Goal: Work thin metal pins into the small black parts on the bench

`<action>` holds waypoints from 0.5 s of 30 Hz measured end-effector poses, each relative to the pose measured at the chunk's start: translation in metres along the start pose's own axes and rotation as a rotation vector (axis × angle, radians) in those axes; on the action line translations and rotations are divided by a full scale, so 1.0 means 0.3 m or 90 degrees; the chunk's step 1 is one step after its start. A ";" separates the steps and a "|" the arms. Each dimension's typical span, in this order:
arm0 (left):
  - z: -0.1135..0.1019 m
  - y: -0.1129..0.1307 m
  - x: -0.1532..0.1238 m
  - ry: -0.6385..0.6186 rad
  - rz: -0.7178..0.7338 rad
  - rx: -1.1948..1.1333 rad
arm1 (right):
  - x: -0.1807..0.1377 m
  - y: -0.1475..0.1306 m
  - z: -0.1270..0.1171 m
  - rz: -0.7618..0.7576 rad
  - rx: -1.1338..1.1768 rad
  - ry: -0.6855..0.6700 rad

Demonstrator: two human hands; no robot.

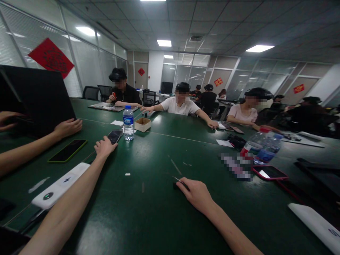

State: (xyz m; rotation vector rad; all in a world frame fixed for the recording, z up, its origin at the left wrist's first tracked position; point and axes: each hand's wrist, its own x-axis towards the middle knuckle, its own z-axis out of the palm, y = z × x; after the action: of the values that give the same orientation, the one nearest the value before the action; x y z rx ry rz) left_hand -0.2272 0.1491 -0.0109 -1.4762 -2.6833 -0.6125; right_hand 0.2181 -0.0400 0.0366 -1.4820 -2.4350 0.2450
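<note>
My left hand (104,146) reaches across the green table, its fingers closed around the near end of a dark smartphone (115,136). A water bottle (128,124) with a blue cap stands upright just beyond that phone. My right hand (198,195) rests low over the table, with thumb and fingers pinched on a thin pointed metal tool (177,179). A small dark piece (175,185) shows under those fingertips; whether it belongs to the tool I cannot tell. Behind the bottle sits a small open box (142,124).
Left of my left arm lie a green-cased phone (68,151) and a white power strip-like device (61,184). A co-worker's hand (68,128) touches a large black panel (39,101). Two bottles (261,147) and a pink-cased phone (270,172) are at right. Several people sit beyond.
</note>
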 end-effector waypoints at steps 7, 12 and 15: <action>-0.015 0.001 -0.013 -0.001 0.021 0.026 | 0.001 0.000 -0.004 0.006 0.013 -0.013; -0.022 -0.001 -0.021 -0.017 0.039 0.032 | 0.003 -0.001 -0.003 0.005 0.014 -0.012; -0.020 -0.002 -0.021 -0.024 0.044 0.035 | 0.004 0.001 -0.003 0.005 0.023 -0.011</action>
State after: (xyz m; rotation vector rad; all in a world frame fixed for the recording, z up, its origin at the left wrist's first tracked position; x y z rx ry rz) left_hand -0.2253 0.1418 -0.0069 -1.5755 -2.6401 -0.5067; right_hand 0.2181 -0.0389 0.0376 -1.4809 -2.4256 0.3042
